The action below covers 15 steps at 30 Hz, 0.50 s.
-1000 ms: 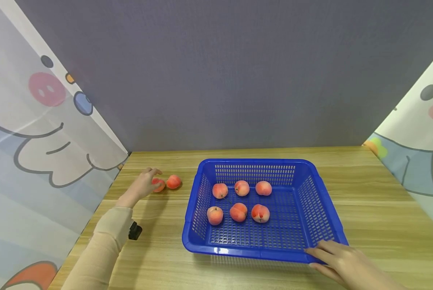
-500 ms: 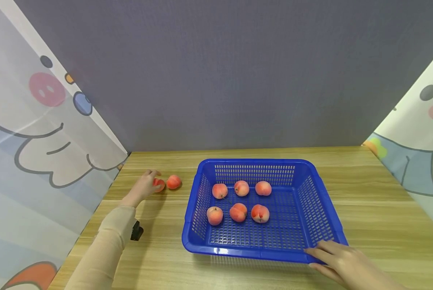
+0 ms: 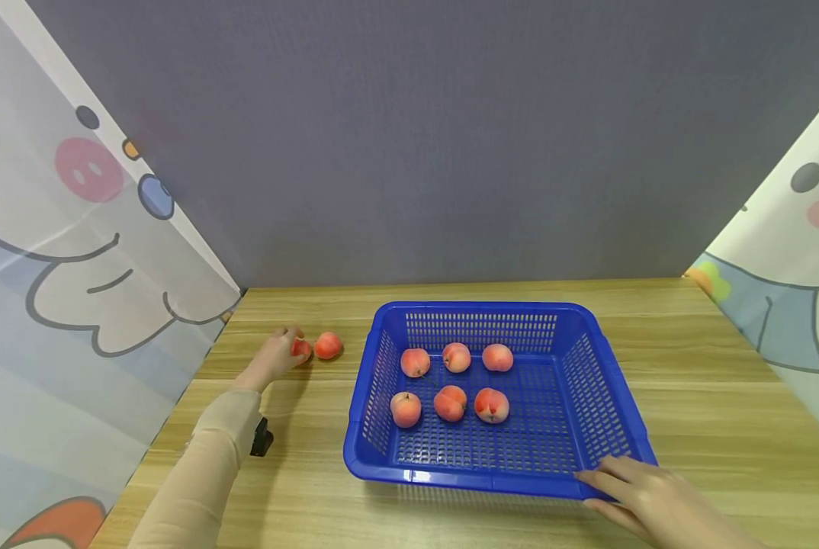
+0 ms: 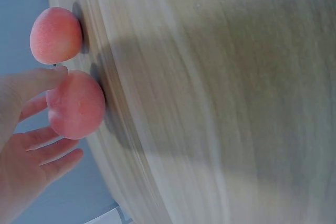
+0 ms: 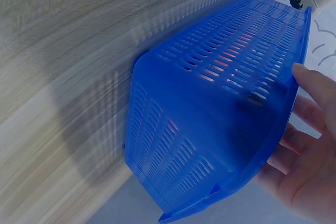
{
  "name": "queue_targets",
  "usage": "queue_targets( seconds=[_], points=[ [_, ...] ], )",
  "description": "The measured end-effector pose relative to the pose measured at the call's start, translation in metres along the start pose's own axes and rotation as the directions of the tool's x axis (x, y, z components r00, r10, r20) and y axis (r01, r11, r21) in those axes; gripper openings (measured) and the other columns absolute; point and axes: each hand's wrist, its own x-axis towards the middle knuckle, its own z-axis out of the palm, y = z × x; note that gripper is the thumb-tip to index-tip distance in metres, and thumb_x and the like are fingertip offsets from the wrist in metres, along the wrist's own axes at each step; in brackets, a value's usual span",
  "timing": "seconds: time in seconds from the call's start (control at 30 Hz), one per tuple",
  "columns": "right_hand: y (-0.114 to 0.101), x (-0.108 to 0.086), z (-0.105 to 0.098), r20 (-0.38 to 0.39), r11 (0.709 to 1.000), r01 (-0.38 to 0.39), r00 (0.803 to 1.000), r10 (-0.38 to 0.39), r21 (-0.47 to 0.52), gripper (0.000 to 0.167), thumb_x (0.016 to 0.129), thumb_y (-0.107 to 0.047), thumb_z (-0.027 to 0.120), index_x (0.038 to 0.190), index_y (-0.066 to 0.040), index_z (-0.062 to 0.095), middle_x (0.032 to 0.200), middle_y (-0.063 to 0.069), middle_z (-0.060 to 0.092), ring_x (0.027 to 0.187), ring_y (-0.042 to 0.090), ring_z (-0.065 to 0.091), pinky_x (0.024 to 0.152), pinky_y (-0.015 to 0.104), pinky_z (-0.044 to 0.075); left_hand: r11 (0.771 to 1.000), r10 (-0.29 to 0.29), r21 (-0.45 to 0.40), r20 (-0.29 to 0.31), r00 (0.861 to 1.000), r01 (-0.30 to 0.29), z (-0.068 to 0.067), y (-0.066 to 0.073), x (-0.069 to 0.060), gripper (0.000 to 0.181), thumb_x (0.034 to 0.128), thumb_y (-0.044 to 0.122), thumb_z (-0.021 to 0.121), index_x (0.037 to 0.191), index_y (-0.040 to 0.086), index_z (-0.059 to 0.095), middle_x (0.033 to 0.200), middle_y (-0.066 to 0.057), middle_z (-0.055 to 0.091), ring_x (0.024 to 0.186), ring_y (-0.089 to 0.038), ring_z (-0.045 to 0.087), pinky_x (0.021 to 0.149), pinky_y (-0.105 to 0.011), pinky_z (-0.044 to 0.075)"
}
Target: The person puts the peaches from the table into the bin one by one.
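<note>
At the left of the table, my left hand (image 3: 281,354) has its thumb and fingers around a pink-red peach (image 4: 77,106). The thumb touches the upper side of the peach, and the fingers reach behind it; their contact is partly hidden. Just beyond lies a second peach (image 3: 328,345), apart from the hand. My right hand (image 3: 646,496) grips the near right corner of a blue plastic basket (image 3: 451,479), thumb (image 5: 307,80) outside the rim and fingers over the inner side. Inside the basket, several peaches sit in two rows toward its left, one of them a red-marked peach (image 3: 492,406).
The wooden table (image 3: 711,396) extends on both sides of the basket. A grey panel (image 3: 451,152) stands at the back, with cartoon-printed sheets (image 3: 94,252) along the sides. A small black device (image 3: 261,438) is on the left wrist.
My left hand has moved slightly forward and right, and its fingers have closed in around the nearer peach. The right hand and basket have stayed in place.
</note>
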Motion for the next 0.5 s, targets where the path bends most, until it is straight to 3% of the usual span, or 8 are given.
queue_targets(
  seconds=[0.5],
  points=[
    [-0.0014, 0.0009, -0.0002, 0.0, 1.0, -0.012, 1.0, 0.012, 0.009, 0.024, 0.076, -0.04, 0.064, 0.087, -0.019, 0.067, 0.075, -0.008, 0.058, 0.064, 0.005, 0.054, 0.048, 0.019, 0.044, 1.0, -0.003, 0.0, -0.014, 1.0, 0.003, 0.0056, -0.003, 0.0028, 0.03, 0.077, 0.007, 0.065, 0.1, -0.008, 0.053, 0.095, -0.026, 0.051, 0.081, -0.035, 0.054, 0.069, -0.044, 0.044]
  ],
)
